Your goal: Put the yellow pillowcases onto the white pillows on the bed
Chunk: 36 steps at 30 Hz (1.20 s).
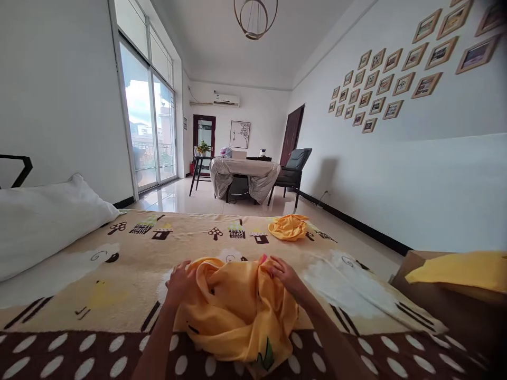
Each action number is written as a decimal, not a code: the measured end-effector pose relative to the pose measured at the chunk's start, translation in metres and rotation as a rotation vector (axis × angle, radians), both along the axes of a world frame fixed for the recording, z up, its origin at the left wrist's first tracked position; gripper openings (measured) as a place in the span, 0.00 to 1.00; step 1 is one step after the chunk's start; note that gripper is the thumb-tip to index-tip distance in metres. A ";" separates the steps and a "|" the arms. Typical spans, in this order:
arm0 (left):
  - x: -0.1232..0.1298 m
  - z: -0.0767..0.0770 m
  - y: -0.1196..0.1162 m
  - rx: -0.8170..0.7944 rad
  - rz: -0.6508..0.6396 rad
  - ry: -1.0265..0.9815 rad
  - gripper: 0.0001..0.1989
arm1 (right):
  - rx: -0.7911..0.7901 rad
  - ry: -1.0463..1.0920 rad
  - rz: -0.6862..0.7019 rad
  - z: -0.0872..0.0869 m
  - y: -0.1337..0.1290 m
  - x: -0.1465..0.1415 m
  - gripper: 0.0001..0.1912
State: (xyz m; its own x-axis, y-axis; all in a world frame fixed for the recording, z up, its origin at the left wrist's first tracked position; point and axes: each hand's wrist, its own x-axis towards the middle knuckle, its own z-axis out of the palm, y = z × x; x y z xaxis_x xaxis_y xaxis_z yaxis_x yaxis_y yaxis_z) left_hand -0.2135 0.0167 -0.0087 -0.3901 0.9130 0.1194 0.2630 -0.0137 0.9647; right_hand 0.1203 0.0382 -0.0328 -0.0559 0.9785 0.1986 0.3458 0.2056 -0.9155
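A crumpled orange-yellow cloth (237,311) with a green leaf shape near its lower edge lies on the patterned blanket (150,264) in front of me. My left hand (181,282) is on the cloth's upper left edge, its fingers curled against the fabric. At the upper right, beside a small pink spot, my right hand (283,273) pinches a fold of the same cloth. A smaller bunched yellow cloth (289,227) rests near the far edge of the blanket, touched by neither hand.
A white pillow (51,221) lies at the left. At the right stands a cardboard box (447,306) with yellow fabric (463,269) over its rim. Beyond the bed are a covered table (245,168) and a black chair (295,166).
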 end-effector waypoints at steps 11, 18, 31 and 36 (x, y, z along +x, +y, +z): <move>0.110 0.028 -0.075 -0.060 -0.835 0.925 0.23 | -0.162 -0.075 0.189 -0.024 -0.007 0.025 0.31; 0.134 -0.006 -0.059 -0.012 -0.949 1.122 0.14 | -0.194 0.155 0.255 -0.001 -0.019 0.036 0.30; 0.053 0.006 -0.008 0.013 -0.467 0.766 0.14 | -0.122 0.534 0.160 0.039 -0.041 0.013 0.15; 0.051 -0.004 -0.001 0.015 -0.440 0.769 0.16 | -0.096 0.564 0.092 0.041 -0.045 0.009 0.19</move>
